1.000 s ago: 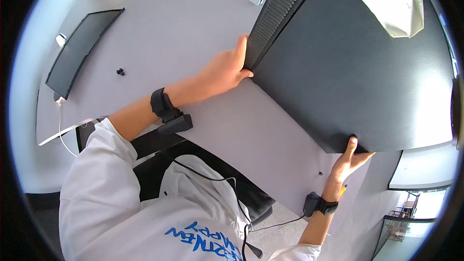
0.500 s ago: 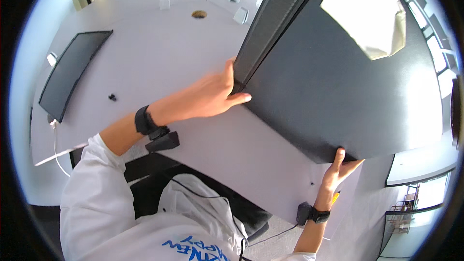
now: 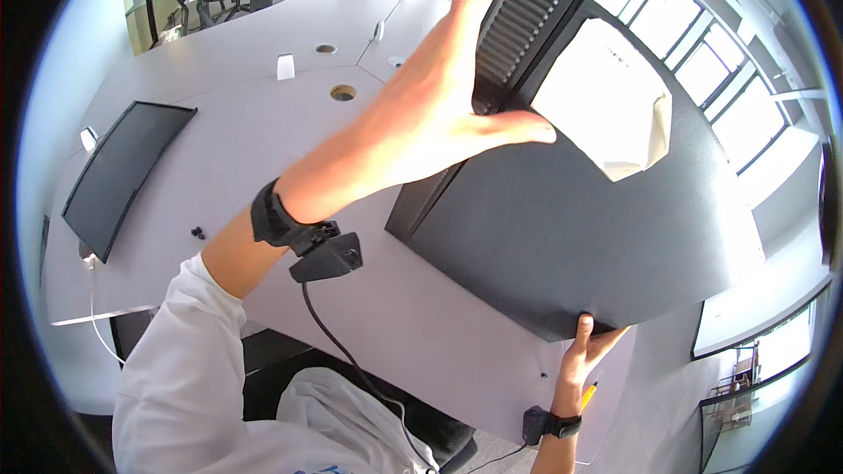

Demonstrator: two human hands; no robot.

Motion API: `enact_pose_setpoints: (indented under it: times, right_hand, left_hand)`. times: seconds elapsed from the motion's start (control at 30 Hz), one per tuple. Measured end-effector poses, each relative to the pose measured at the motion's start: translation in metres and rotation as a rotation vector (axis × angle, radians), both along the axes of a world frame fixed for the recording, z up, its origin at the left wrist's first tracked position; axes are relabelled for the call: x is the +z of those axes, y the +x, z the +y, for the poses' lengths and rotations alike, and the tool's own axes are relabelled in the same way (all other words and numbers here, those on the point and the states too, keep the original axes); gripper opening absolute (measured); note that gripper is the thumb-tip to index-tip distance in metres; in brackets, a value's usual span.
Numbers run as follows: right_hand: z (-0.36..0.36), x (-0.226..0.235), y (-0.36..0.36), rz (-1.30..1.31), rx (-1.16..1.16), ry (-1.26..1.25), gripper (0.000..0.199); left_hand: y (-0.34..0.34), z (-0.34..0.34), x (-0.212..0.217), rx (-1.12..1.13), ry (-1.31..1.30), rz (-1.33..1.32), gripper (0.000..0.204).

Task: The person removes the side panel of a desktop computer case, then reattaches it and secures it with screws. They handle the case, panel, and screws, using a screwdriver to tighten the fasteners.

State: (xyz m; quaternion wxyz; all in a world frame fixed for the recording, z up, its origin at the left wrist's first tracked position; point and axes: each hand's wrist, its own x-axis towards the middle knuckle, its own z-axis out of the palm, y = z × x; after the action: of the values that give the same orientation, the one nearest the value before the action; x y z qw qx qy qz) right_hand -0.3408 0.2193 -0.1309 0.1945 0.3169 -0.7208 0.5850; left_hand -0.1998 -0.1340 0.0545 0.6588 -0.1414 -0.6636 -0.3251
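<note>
A large black computer case (image 3: pixel 544 219) stands tilted over the table, its broad smooth side toward me and its ribbed front strip to the left. On that side lies a flat white packet (image 3: pixel 606 96) with a folded end. My left hand (image 3: pixel 457 87) is raised across the ribbed strip, fingers stretched up and thumb spread over the side; whether it touches the case I cannot tell. At the lower right corner, my right hand (image 3: pixel 584 355) grips the case's bottom edge, thumb on the side and fingers partly hidden beneath. Both wrists wear black straps with small black devices.
A dark curved monitor (image 3: pixel 127 175) rests on the pale table (image 3: pixel 263 140) at the left, a white cable (image 3: pixel 97 307) trailing from it. Small black pieces (image 3: pixel 198 233) lie nearby. A yellow pen (image 3: pixel 589 393) is beside my right wrist. Round cable holes (image 3: pixel 342 93) are farther back.
My left hand has left the case's lower left corner and moved up along its front, thumb and fingers spread wider. The case sits lower and further left in view; my right hand still grips it.
</note>
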Motion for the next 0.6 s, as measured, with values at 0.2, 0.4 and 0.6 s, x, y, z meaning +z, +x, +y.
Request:
enact_pose_setpoints:
  times: [0.2, 0.4, 0.6]
  right_hand:
    - [-0.003, 0.001, 0.002, 0.031, 0.002, -0.015, 0.099]
    - [-0.006, 0.003, 0.004, -0.017, 0.037, -0.058, 0.098]
    - [-0.006, 0.003, 0.004, -0.022, 0.051, -0.055, 0.097]
  left_hand:
    - [-0.007, -0.020, -0.002, -0.084, -0.119, -0.173, 0.126]
    - [-0.009, -0.018, -0.005, -0.229, -0.034, -0.153, 0.121]
    - [-0.006, -0.017, -0.002, -0.239, -0.021, -0.169, 0.121]
